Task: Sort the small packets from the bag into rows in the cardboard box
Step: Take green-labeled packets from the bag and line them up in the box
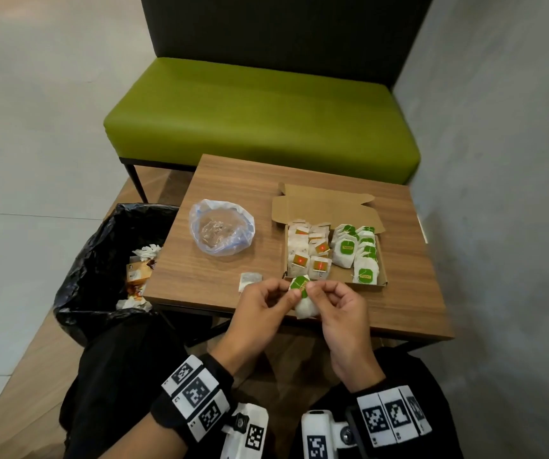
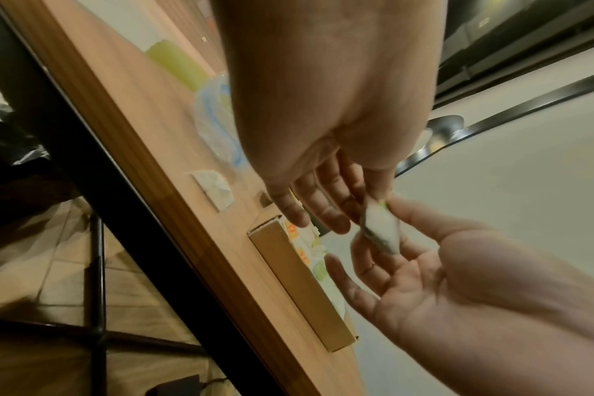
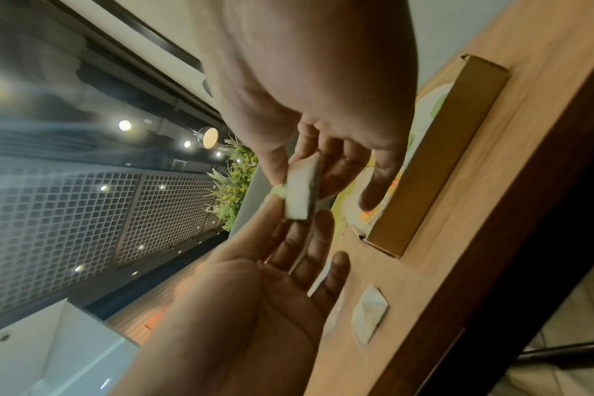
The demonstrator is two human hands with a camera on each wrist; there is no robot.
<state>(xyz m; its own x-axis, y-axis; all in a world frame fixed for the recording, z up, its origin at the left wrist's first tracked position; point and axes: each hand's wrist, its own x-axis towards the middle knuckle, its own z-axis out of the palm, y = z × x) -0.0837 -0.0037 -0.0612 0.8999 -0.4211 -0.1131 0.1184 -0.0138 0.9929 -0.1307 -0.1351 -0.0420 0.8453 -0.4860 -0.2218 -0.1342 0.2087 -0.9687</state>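
Person, seen from above: black long sleeves [image 1: 408,369] and black trousers [image 1: 117,376]. Each wrist carries a black band faced with white panels printed with square black-and-white coded markers: left band [image 1: 197,397], right band [image 1: 394,414]. Below each band sits a white camera housing [image 1: 319,435] with a marker and a round metal screw. Hands bare.

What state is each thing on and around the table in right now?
Box: open, four rows of packets.
Bag: open, looks nearly empty.
Green packet: pinched by left hand and right hand.
Loose packet: flat on table.
Bin: open, holding trash.
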